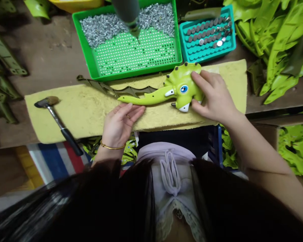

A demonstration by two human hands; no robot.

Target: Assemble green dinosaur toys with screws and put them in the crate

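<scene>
A lime-green plastic dinosaur-head toy part with a frill, a blue eye and a long narrow blade-like arm lies over the yellow mat. My right hand grips its head end, thumb below and fingers on top. My left hand supports the narrow tip from below, thumb and fingers around its edge. Behind that arm a dark olive jagged plastic strip stretches to the left, partly covered by the green part. At the mat's left lies a hammer with a black handle.
A green basket of screws stands behind the mat, with a screwdriver tip hanging above it. Beside it is a teal tray of small round metal pieces. Green plastic parts heap at right; olive parts lie at left.
</scene>
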